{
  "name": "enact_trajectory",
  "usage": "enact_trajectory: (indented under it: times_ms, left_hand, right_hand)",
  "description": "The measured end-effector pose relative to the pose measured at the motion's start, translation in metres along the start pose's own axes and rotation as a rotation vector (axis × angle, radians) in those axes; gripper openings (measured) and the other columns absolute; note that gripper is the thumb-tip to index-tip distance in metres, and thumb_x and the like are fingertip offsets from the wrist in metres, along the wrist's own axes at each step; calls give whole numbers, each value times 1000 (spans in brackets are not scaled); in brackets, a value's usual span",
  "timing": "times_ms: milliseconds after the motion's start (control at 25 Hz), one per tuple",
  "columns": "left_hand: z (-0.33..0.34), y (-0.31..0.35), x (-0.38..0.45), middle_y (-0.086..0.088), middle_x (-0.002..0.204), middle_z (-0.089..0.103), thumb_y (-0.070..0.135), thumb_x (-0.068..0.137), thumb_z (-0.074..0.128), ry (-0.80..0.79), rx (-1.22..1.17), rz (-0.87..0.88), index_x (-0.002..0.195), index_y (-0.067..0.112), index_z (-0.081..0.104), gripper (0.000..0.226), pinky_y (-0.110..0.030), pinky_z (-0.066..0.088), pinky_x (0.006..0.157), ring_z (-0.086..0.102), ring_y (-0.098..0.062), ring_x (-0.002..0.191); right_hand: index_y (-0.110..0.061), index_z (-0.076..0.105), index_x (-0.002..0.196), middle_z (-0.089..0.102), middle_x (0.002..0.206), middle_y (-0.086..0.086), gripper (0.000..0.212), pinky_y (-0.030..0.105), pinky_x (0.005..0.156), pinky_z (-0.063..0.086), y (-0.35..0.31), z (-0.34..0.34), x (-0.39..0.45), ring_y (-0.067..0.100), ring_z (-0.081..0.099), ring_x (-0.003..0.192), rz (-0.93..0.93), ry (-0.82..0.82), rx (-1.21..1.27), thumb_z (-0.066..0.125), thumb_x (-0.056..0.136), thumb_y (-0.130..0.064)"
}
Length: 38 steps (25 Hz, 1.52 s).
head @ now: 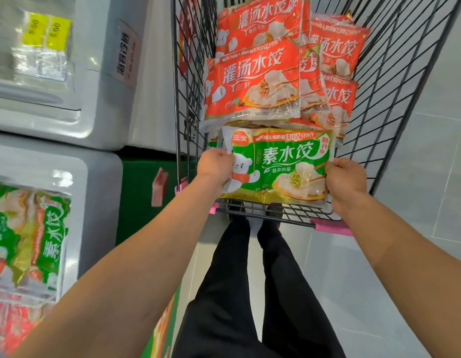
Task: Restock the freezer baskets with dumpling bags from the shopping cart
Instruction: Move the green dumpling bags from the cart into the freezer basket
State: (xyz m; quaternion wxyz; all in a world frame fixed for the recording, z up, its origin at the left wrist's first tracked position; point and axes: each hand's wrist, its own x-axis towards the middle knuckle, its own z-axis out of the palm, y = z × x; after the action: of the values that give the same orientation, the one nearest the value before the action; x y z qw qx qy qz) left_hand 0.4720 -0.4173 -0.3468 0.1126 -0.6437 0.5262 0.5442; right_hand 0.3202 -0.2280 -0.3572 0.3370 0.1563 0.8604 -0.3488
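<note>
A green dumpling bag (278,164) is held flat over the near end of the black wire shopping cart (394,81). My left hand (215,165) grips its left edge and my right hand (344,179) grips its right edge. Behind it in the cart lie several red dumpling bags (255,83), stacked and overlapping. At the left stands the white chest freezer (100,182), where green dumpling bags (33,233) and red ones (15,324) show through its lid.
A second freezer section (95,73) with yellow price tags (47,31) sits at the upper left. The cart's pink handle (332,227) is near my legs in black trousers (250,293). Pale tiled floor (418,202) lies to the right.
</note>
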Motion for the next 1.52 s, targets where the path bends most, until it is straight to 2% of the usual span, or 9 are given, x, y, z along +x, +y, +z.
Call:
enact_trajectory:
  times_ms: [160,280,440,600,680,800,960,1360,1520]
  left_hand:
    - [-24,2,-47,-8,61,55,17,86,59,52,-178,63,62,19,54,24,-36,44,64,55,-28,65]
    - [-42,4,-87,-16,64,59,24,76,64,71,-294,90,54,22,57,23,-45,51,65,61,-33,64]
    - [-62,-5,-143,-15,66,63,10,83,64,171,-539,126,59,17,55,27,-36,53,62,63,-30,66]
    - [-98,-39,-192,-17,71,65,7,80,64,244,-697,124,59,16,57,24,-45,59,72,68,-35,74]
    - [-124,-64,-212,-11,59,62,2,84,60,305,-742,133,61,13,54,26,-31,54,53,65,-27,61]
    - [-159,-103,-237,-8,58,58,-1,88,57,386,-785,156,63,12,53,28,-26,45,51,59,-23,56]
    - [-201,-161,-259,-7,59,56,0,91,53,485,-864,92,68,13,54,26,-23,45,44,56,-20,52]
    - [-318,-332,-291,-10,63,57,-1,89,56,670,-1048,-5,67,14,55,26,-28,37,52,53,-22,56]
    - [-352,-370,-298,-3,53,53,-3,89,55,712,-1059,-17,66,13,55,28,-19,32,41,48,-14,47]
  right_hand:
    - [-20,67,73,71,86,0,23,41,79,59,-35,-31,-29,22,68,83,-95,-65,-7,53,90,-14]
    - [-20,70,78,72,91,1,19,38,81,57,-60,-55,-57,22,68,86,-201,-124,-4,54,89,-15]
    - [-20,70,80,71,93,6,14,37,69,54,-77,-65,-98,22,65,76,-280,-225,29,57,85,-18]
    - [-14,72,80,74,87,0,13,40,78,57,-90,-64,-136,21,70,82,-340,-389,7,61,85,-19]
    - [-15,68,77,72,90,8,18,38,70,55,-97,-55,-158,21,66,76,-364,-472,-11,58,92,-10]
    - [-14,64,82,70,92,13,16,40,76,55,-105,-32,-194,22,64,76,-405,-569,-37,57,93,-5]
    - [-17,63,77,68,83,9,22,27,57,53,-109,23,-253,18,62,67,-513,-666,-100,57,92,-2]
    - [-19,65,81,71,92,10,15,42,77,58,-54,181,-414,26,69,85,-632,-802,-277,61,90,-7]
    - [-15,69,90,68,88,7,7,29,61,48,-49,226,-459,20,63,79,-763,-800,-383,65,88,-10]
